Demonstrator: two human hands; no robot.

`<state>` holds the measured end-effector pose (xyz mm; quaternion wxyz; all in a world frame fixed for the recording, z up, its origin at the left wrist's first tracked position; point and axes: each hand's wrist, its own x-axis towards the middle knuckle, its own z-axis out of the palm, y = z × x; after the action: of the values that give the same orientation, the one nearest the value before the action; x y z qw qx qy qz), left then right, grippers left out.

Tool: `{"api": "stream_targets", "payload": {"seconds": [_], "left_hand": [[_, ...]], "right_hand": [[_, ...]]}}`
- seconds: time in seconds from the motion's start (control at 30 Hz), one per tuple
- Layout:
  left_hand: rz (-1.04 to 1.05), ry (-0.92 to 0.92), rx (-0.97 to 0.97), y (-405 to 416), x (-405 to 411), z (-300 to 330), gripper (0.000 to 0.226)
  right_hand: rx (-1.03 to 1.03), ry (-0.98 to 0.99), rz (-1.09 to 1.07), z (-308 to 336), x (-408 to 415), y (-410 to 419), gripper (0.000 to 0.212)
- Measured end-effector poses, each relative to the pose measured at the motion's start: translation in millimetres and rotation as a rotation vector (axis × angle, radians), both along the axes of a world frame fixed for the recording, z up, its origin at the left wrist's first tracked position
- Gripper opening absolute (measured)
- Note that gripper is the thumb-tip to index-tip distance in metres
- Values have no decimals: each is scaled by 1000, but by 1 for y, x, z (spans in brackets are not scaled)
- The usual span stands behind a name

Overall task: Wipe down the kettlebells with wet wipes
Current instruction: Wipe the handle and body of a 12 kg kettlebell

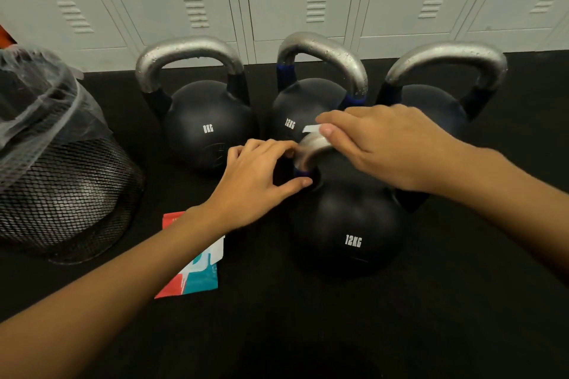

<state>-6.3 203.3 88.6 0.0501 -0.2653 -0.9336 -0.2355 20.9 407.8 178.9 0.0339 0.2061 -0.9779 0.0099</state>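
Nearest 12KG kettlebell [348, 224] at six o'clock; handle arching nine to three. Right hand [391, 144] pinching wet wipe [311, 128] atop it, nearer; left hand [261, 181] curled around handle's nine-o'clock leg.

Black floor [308, 332] here. Sitting right on it: three kettlebells in a row by the lockers, an 8KG one [209, 123], a 12KG one [303, 108], another [437, 101], a nearer 12KG kettlebell [348, 224], a wipes pack [197, 274] and a mesh bin [58, 181] left.
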Motion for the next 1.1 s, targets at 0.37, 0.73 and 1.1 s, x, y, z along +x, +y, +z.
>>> {"api": "stream_targets", "payload": {"seconds": [0.37, 0.73, 1.1], "left_hand": [[-53, -167, -9, -1, 0, -4, 45], [-72, -242, 101, 0, 0, -3, 45], [-53, -272, 183, 3, 2, -5, 31]], "right_hand": [[-46, -637, 75, 22, -46, -12, 44], [-1006, -10, -176, -64, 40, 67, 28], [-435, 623, -32, -94, 32, 51, 41]]}}
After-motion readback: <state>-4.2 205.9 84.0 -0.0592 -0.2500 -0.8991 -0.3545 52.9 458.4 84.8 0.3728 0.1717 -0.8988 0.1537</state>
